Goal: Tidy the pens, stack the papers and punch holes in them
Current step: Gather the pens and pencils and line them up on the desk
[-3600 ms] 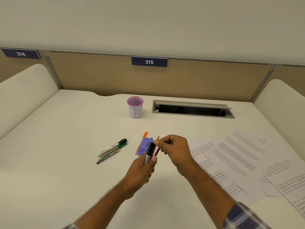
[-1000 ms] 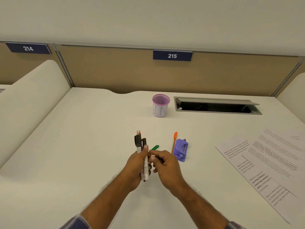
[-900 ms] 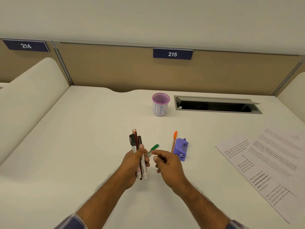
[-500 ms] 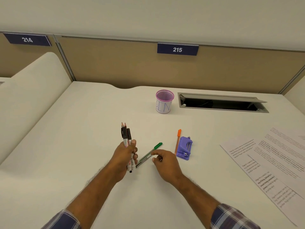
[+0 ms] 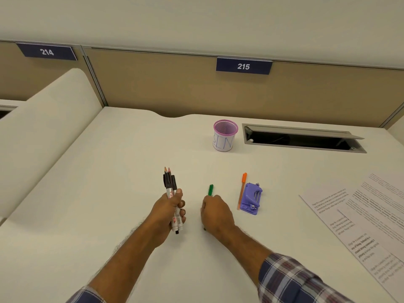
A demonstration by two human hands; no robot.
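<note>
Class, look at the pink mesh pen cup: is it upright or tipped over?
Upright. The pen cup stands on its base on the desk, round rim facing up.

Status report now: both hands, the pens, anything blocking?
Left hand shut on bundle of markers and pencils. Right hand closed over green pen on desk. Orange pen loose beside purple punch. Way to pink cup clear.

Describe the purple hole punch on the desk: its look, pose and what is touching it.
The hole punch is small, lavender-purple and looks like plastic, with a rounded top lever, slots in it and metal rivets near its base. It sits flat on the white desk, right of both hands, with neither hand on it. An orange pen lies along its left side, close against it. The papers lie apart to its right.
</note>
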